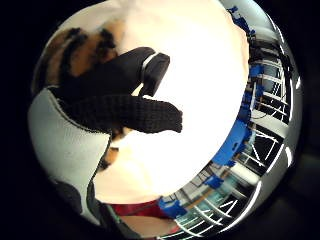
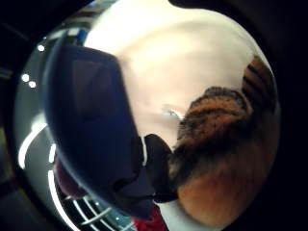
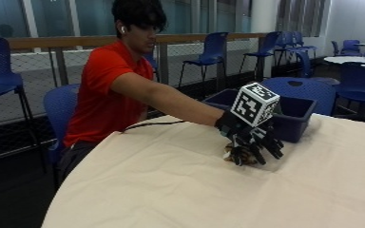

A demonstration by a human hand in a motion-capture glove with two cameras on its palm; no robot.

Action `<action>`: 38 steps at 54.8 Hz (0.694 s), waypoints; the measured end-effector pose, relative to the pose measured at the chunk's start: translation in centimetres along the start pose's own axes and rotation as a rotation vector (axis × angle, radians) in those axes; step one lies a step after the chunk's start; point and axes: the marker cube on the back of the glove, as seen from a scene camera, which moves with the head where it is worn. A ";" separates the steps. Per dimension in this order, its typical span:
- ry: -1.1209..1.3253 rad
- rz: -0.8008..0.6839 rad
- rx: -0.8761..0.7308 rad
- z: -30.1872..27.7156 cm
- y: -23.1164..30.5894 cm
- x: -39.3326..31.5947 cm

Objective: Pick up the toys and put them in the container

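Outside view: I see the gloved right hand (image 3: 253,137) curled down over a striped orange toy (image 3: 241,156) on the cloth-covered table (image 3: 170,190), just beside the blue container (image 3: 296,121). Palm views: black fingers (image 1: 130,112) curl against the toy (image 2: 216,139), with the container (image 2: 91,125) close by.

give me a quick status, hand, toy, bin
Right hand down over striped toy on the cloth, fingers curled around it. Blue container just behind, open top. Nothing in the way.

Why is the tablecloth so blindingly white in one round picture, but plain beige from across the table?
Little finger side palm view: the tablecloth glares almost pure white. Thumb side palm view: softer light, with the striped toy blurred. Outside view: even light; the hand casts only faint shadow over the toy.
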 end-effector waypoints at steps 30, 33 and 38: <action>0.065 0.024 0.147 -0.5 4.0 -0.5; 0.032 0.016 0.183 -1.6 4.8 -0.5; -0.001 0.009 0.250 -4.4 6.3 -0.5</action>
